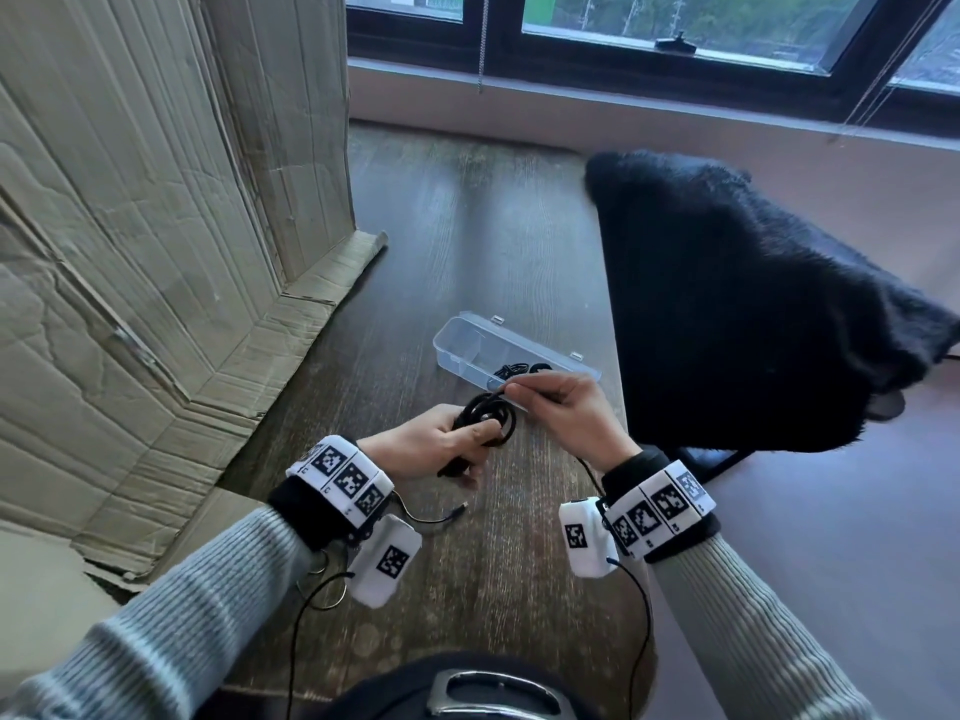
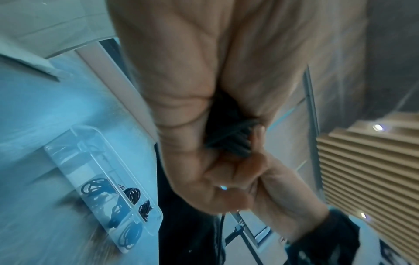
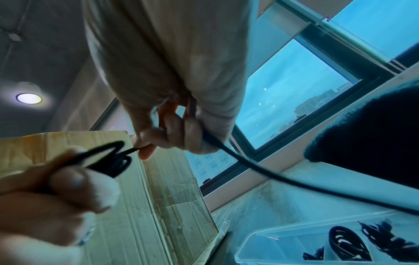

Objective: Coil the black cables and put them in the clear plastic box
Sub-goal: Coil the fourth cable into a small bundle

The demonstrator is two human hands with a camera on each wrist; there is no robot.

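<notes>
My left hand (image 1: 445,445) grips a bundle of coiled black cable (image 1: 485,415) just above the wooden table, seen as dark loops in its fist (image 2: 229,138). My right hand (image 1: 561,407) pinches the loose strand of that cable (image 3: 127,152) between thumb and fingertip, close to the coil; the rest of the strand runs back through its palm (image 3: 226,152). Behind both hands lies the clear plastic box (image 1: 467,340), open, with coiled black cables (image 2: 133,193) in its near compartments (image 3: 347,243).
A big flattened cardboard box (image 1: 156,252) stands along the left. A chair draped in black fuzzy fabric (image 1: 753,304) sits at the right. A window and sill (image 1: 649,90) run along the back. A loose cable end (image 1: 457,509) hangs near my left wrist.
</notes>
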